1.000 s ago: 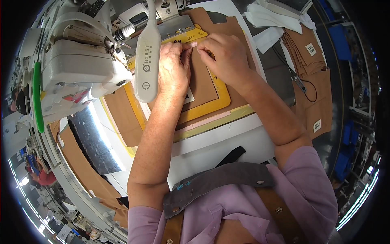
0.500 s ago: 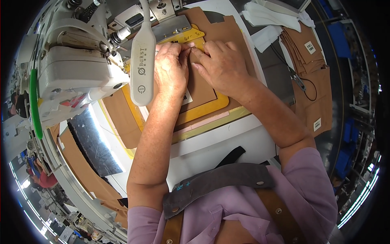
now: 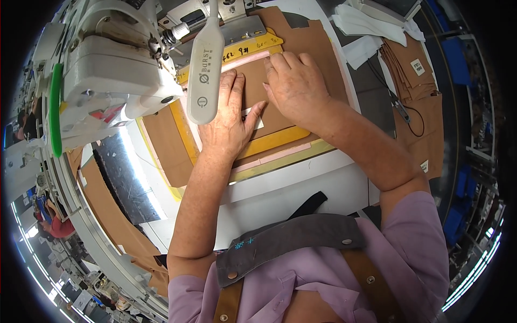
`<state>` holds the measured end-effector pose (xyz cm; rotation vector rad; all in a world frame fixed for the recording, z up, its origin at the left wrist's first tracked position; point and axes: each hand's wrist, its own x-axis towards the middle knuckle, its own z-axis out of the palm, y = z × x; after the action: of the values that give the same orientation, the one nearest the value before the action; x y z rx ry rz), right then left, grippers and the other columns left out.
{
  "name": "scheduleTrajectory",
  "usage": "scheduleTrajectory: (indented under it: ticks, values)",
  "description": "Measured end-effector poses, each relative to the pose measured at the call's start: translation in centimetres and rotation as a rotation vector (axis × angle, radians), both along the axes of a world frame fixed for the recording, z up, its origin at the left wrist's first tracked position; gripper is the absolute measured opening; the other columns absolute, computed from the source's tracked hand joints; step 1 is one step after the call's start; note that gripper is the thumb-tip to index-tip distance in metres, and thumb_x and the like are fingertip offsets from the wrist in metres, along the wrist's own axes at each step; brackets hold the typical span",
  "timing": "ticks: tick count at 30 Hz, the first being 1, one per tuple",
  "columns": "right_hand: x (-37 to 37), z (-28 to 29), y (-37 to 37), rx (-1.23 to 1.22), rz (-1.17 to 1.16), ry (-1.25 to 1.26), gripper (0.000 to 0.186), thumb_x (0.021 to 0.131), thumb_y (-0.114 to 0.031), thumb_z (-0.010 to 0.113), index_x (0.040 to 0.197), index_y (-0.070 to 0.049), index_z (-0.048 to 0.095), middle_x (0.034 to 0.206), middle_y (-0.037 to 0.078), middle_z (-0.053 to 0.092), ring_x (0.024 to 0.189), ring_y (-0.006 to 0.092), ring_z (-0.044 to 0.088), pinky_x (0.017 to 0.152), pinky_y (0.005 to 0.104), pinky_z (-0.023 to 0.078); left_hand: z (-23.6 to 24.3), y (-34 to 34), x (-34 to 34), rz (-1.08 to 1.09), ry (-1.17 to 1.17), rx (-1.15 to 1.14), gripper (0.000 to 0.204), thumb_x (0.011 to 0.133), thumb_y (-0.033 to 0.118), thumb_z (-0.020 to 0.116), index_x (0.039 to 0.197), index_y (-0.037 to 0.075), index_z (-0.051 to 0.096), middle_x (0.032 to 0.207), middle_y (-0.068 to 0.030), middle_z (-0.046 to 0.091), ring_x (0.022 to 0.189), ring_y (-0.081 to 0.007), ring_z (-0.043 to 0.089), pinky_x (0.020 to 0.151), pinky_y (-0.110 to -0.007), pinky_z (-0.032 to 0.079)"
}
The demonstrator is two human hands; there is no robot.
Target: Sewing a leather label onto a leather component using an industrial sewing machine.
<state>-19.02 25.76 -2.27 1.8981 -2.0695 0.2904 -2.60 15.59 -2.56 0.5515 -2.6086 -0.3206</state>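
Observation:
A brown fabric piece (image 3: 257,81) lies inside a yellow template frame (image 3: 280,141) on a larger brown fabric panel (image 3: 318,46). My left hand (image 3: 229,116) rests flat on the piece, fingers stretched and thumb apart, beside a small white label (image 3: 259,121) that it partly covers. A pale pink strip (image 3: 253,58) runs along the piece's far edge, under the frame's marked far bar (image 3: 245,53). My right hand (image 3: 296,83) touches the piece's far right corner, its fingers bent down and its thumb apart from them. What lies under its fingertips is hidden.
A white sewing machine head (image 3: 116,72) stands close at the left, with a pale lamp (image 3: 205,81) hanging before my left hand. Stacked brown fabric pieces (image 3: 406,67), white cloth (image 3: 369,24) and a thin black cable (image 3: 423,121) lie at the right.
My left hand has drawn back toward me from the far edge and flattened on the fabric. My right hand has shifted slightly right; the pink strip now shows.

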Motion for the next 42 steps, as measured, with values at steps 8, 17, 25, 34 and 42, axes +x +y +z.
scheduleTrajectory:
  ticks: [8, 17, 25, 34, 42]
  values:
    - [2.0, -1.0, -0.2, -0.13, 0.095, -0.167, 0.044, 0.084, -0.015, 0.066, 0.125, 0.004, 0.062, 0.122, 0.015, 0.063, 0.122, 0.0308, 0.058, 0.109, 0.0403, 0.045, -0.3, -0.1, 0.3, -0.003, -0.003, 0.008, 0.06, 0.084, 0.033, 0.078, 0.132, 0.002, 0.061, 0.138, -0.0176, 0.058, 0.125, -0.0356, 0.057, 0.104, -0.047, 0.045]
    - [2.3, -1.3, -0.3, -0.079, 0.033, -0.196, 0.057, 0.081, -0.019, 0.072, 0.132, 0.0, 0.059, 0.126, 0.015, 0.058, 0.121, 0.0313, 0.056, 0.104, 0.0406, 0.049, -0.3, 0.1, 1.4, 0.087, -0.043, -0.021, 0.061, 0.088, 0.043, 0.072, 0.135, 0.005, 0.06, 0.137, -0.0194, 0.056, 0.119, -0.039, 0.058, 0.101, -0.049, 0.046]
    - [3.3, -0.6, -1.1, 0.072, -0.036, -0.097, 0.061, 0.081, -0.023, 0.074, 0.137, -0.006, 0.059, 0.119, 0.013, 0.057, 0.114, 0.0314, 0.056, 0.101, 0.0412, 0.05, -0.4, 0.2, 1.8, 0.129, -0.068, -0.096, 0.059, 0.089, 0.043, 0.071, 0.136, 0.009, 0.061, 0.136, -0.0203, 0.055, 0.117, -0.0407, 0.059, 0.099, -0.049, 0.046]
    - [3.8, -0.6, -1.8, 0.089, -0.056, -0.07, 0.044, 0.098, -0.035, 0.063, 0.138, -0.017, 0.061, 0.123, 0.014, 0.058, 0.114, 0.032, 0.056, 0.097, 0.0429, 0.053, -0.6, -0.2, 3.2, 0.189, -0.098, -0.103, 0.06, 0.091, 0.049, 0.067, 0.135, 0.008, 0.061, 0.137, -0.0155, 0.058, 0.122, -0.0321, 0.059, 0.105, -0.051, 0.042]
    - [4.0, -0.1, -2.2, 0.14, -0.045, 0.001, 0.041, 0.101, -0.041, 0.058, 0.137, -0.022, 0.062, 0.117, 0.013, 0.059, 0.109, 0.0312, 0.056, 0.09, 0.0414, 0.054, -1.2, -0.2, 3.8, 0.243, -0.107, -0.092, 0.061, 0.088, 0.052, 0.068, 0.132, 0.01, 0.064, 0.14, -0.0099, 0.057, 0.138, -0.0318, 0.047, 0.115, -0.053, 0.031]
